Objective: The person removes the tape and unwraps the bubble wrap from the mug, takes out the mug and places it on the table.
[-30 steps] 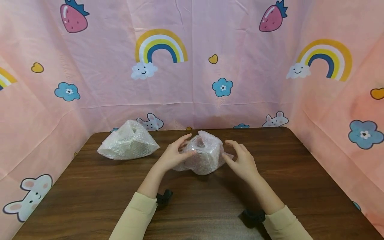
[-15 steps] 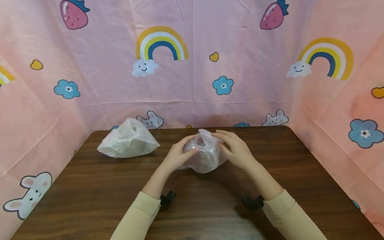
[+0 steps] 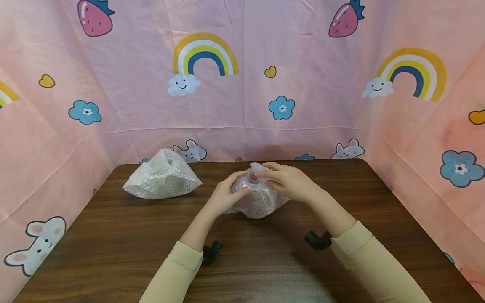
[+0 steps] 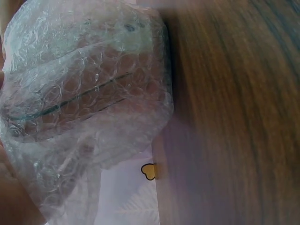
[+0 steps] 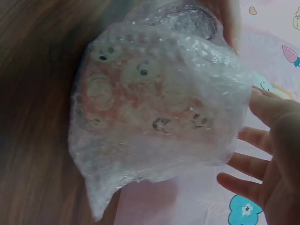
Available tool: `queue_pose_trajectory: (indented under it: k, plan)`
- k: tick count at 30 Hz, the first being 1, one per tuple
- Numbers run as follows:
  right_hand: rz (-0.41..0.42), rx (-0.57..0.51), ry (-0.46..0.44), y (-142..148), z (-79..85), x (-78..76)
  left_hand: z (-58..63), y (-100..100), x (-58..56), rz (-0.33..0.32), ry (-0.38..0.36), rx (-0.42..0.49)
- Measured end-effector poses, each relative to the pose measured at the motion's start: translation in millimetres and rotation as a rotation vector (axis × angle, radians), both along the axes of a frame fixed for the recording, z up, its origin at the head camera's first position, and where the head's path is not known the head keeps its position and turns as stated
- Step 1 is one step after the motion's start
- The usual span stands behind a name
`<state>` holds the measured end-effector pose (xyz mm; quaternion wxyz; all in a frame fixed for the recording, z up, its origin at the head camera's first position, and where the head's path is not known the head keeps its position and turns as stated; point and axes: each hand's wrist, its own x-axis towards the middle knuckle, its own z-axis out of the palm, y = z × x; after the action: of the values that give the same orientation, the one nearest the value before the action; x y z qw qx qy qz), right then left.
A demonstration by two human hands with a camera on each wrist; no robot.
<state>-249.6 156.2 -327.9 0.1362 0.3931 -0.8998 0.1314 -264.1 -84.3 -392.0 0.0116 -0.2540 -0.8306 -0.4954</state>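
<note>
A round bundle in clear bubble wrap (image 3: 257,204) sits on the table at the centre of the head view. Through the wrap, the right wrist view shows a reddish printed surface (image 5: 140,98) with small dark marks. My left hand (image 3: 223,197) holds the bundle's left side, thumb in front and fingers behind. My right hand (image 3: 293,181) reaches over the top from the right, its fairly straight fingers touching the upper wrap. Spread fingers (image 5: 251,164) show at the wrap's edge in the right wrist view. In the left wrist view the wrap (image 4: 84,93) shows a thin dark line beneath it.
A second bubble-wrapped bundle (image 3: 163,179) stands at the back left of the dark wooden table (image 3: 113,244). A pink patterned cloth (image 3: 242,101) hangs around the back and sides. Black wrist mounts (image 3: 317,240) show under both forearms.
My right hand has moved left and up from beside the bundle onto its top. My left hand has shifted slightly right, closer around the left side. The other bundle stays put.
</note>
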Motion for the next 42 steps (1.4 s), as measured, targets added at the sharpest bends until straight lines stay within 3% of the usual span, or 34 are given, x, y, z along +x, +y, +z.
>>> queue_pose_trajectory:
  k: [9,19,30,39,42]
  plan:
    - [-0.025,0.092,-0.049,-6.3,6.9,-0.5,-0.1,0.3,0.0,0.004,-0.036,0.022]
    - [-0.024,0.006,-0.037,-5.0,1.0,3.3,-1.1,3.1,0.7,0.013,-0.047,0.034]
    - [-0.088,-0.022,0.012,-13.3,-1.2,4.6,-0.4,3.1,0.6,0.032,-0.066,0.036]
    - [-0.110,-0.060,-0.073,-12.0,-1.2,5.6,-0.1,3.0,-0.6,0.035,-0.081,0.032]
    - [-0.121,-0.119,-0.139,-7.0,-0.5,4.5,-0.1,2.9,-0.5,0.028,-0.077,0.041]
